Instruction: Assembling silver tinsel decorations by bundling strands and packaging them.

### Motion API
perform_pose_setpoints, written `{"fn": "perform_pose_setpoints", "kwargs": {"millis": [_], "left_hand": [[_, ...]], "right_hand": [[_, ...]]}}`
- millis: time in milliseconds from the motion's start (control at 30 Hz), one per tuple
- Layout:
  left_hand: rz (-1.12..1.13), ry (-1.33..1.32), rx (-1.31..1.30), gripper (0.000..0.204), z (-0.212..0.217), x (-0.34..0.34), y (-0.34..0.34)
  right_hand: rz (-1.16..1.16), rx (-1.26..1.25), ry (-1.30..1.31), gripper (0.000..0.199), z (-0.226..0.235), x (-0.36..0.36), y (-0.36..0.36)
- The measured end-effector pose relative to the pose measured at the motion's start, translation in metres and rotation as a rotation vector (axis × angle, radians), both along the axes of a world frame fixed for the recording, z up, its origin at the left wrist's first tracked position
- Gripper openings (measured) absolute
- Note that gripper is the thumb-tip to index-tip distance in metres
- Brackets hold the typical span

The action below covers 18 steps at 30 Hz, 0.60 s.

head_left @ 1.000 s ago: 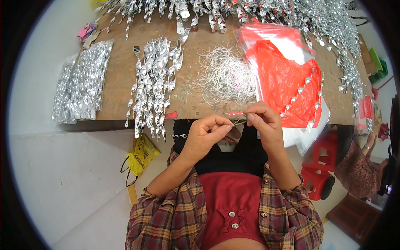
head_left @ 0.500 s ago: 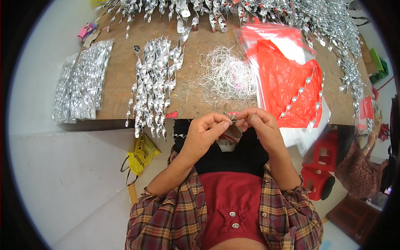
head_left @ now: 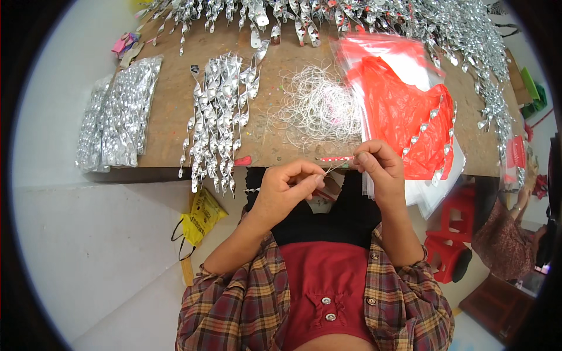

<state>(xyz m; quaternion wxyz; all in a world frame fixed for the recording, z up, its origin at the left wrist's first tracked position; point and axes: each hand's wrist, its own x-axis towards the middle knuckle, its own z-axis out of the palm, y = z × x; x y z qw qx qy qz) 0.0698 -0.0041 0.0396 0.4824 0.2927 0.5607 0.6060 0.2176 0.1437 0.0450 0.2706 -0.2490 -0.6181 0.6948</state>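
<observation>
My left hand [head_left: 287,187] and my right hand [head_left: 377,165] are held together just below the front edge of the wooden table [head_left: 170,117], each pinching an end of a thin white thread [head_left: 335,168]. A loose tangle of white threads [head_left: 319,108] lies on the table right above my hands. To its left is a row of silver spiral ornaments [head_left: 218,120], some hanging over the edge. A stack of clear bags with red inserts [head_left: 404,111] lies to the right.
Silver spirals packed in clear bags [head_left: 114,120] sit at the table's left end. More silver spirals [head_left: 374,17] are heaped along the far edge. A yellow bag [head_left: 202,213] hangs under the table. A red plastic stool [head_left: 448,245] and another person [head_left: 509,240] are at the right.
My hands have drawn slightly apart and the thin thread now shows stretched between the fingertips. Everything on the table is unchanged.
</observation>
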Motion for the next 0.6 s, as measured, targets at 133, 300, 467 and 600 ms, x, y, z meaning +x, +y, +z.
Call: {"fn": "perform_pose_setpoints", "kwargs": {"millis": [133, 300, 467, 600], "left_hand": [[-0.04, 0.012, -0.024, 0.014, 0.005, -0.004, 0.001], [-0.05, 0.002, -0.071, 0.014, 0.005, -0.004, 0.002], [0.01, -0.033, -0.051, 0.012, 0.009, -0.002, 0.003], [0.07, 0.088, -0.024, 0.011, 0.006, 0.001, 0.004]], "right_hand": [[0.057, 0.028, -0.057, 0.008, 0.0, 0.0, 0.0], [0.066, 0.106, -0.09, 0.008, 0.001, 0.001, 0.01], [-0.029, 0.367, -0.192, 0.011, 0.017, 0.0, 0.006], [-0.071, 0.654, -0.202, 0.021, 0.039, 0.001, -0.005]]}}
